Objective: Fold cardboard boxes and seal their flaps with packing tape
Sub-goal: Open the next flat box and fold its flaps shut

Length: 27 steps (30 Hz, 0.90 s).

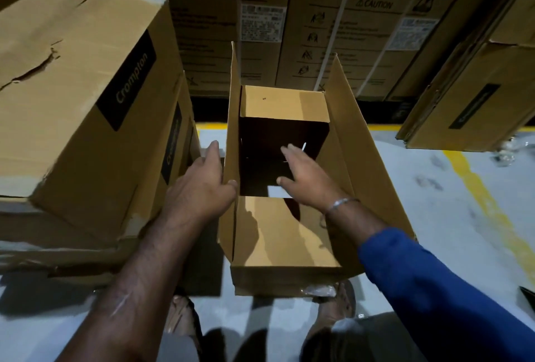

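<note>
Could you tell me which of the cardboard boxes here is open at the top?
The box between the hands, standing on the floor with its long flaps up. The Crompton box to its left is closed.

Head view: an open cardboard box (289,234) stands on the floor (451,205), its long flaps upright. The left hand (202,185) touches the left flap's outer face; the right hand (307,179), fingers (289,153) extended, reaches over the opening. A larger box (81,95) stands just left.
</note>
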Tool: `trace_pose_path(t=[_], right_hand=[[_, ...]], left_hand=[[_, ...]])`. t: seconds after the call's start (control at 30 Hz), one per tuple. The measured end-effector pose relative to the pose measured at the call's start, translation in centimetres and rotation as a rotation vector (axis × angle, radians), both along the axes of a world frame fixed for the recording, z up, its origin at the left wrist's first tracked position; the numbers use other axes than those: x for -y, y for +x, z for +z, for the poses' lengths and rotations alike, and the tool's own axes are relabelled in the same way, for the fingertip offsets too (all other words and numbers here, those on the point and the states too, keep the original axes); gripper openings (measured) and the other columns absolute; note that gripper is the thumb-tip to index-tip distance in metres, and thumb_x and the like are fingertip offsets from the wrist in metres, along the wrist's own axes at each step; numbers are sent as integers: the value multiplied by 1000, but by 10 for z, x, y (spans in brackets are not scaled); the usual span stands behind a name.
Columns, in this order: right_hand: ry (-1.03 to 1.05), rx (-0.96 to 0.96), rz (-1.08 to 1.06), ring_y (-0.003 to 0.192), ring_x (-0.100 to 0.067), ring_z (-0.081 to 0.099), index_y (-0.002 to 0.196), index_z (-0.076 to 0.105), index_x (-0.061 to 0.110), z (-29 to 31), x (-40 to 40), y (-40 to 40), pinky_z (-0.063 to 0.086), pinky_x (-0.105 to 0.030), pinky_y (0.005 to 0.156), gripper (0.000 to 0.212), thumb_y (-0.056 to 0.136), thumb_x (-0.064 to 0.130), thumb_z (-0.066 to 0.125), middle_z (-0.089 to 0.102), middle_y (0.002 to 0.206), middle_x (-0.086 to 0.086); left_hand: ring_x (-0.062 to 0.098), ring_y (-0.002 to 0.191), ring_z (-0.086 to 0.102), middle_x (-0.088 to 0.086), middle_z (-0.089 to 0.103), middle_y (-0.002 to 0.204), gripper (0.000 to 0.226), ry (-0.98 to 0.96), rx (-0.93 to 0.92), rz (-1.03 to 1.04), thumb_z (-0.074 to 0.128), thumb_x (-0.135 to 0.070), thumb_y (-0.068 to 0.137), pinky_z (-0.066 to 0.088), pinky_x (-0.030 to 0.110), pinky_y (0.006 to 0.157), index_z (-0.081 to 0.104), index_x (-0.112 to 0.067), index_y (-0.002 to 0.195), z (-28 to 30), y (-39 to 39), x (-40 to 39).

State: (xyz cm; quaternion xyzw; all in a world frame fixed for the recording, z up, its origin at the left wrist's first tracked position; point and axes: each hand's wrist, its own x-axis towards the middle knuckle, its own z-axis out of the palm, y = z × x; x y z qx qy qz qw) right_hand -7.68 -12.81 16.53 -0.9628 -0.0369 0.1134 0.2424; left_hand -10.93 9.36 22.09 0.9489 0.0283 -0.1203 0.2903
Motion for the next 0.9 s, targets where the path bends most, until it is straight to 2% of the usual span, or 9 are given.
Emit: trace_pose_path(t=[0.13, 0.3, 0.4, 0.5, 0.57, 0.67, 0.8, 0.9], right_hand=[[6, 27, -102, 159, -19, 2, 164, 11, 19, -11, -22, 78, 15, -41, 125, 84, 99, 16, 63, -1, 173, 0], [-192, -58, -107, 159, -27, 3, 163, 12, 13, -39, -18, 152, 18, -49, 128, 87, 96, 17, 68, -2, 173, -8], [-277, -90, -89, 156, -30, 17, 157, 28, 13, -50, -12, 173, 26, -56, 123, 75, 95, 20, 69, 15, 169, -8], [-304, -112, -90, 140, -32, 41, 142, 44, 13, -59, -8, 183, 39, -57, 113, 56, 93, 19, 70, 45, 148, -10], [-287, -133, -97, 139, -32, 43, 143, 44, 13, -62, -7, 181, 40, -55, 113, 55, 94, 18, 69, 48, 146, -10], [-251, -125, -88, 150, -31, 33, 153, 36, 10, -44, -7, 169, 33, -49, 120, 61, 99, 17, 63, 40, 158, -13], [-236, 2, -57, 144, -30, 42, 156, 37, 13, 17, 2, 145, 37, -39, 114, 59, 102, 22, 60, 45, 157, -14], [-233, 110, -70, 145, -27, 41, 157, 38, 19, 72, 25, 108, 35, -38, 115, 63, 100, 29, 63, 43, 159, -8]], left_hand=[[30, 142, 46, 5, 37, 163, 91, 15, -18, -19, 63, -38, 99, 45, 60, 109, -2, -37, 163, -5, 3, 0], [27, 137, 49, 3, 39, 159, 88, -1, -2, -50, 62, -40, 99, 49, 57, 106, 1, -39, 162, -8, 3, -2], [22, 129, 53, 2, 41, 153, 87, -3, 29, -98, 61, -43, 99, 52, 52, 101, 1, -40, 161, -7, 1, -1], [19, 127, 52, 1, 38, 152, 86, 1, 36, -162, 58, -45, 101, 53, 47, 100, -1, -39, 162, -6, -1, 3], [19, 131, 50, 2, 35, 156, 88, 8, 40, -178, 58, -46, 101, 52, 44, 101, -4, -37, 162, -6, -2, 9], [19, 133, 48, 2, 32, 157, 90, -17, 36, -215, 57, -49, 101, 52, 43, 102, -7, -35, 162, -9, -7, 19], [21, 136, 45, 2, 29, 159, 90, -57, 8, -277, 54, -55, 101, 51, 48, 104, -8, -35, 163, -15, -17, 28], [22, 141, 40, 1, 25, 163, 91, -89, -34, -323, 51, -56, 101, 48, 48, 108, -10, -32, 164, -17, -24, 34]])
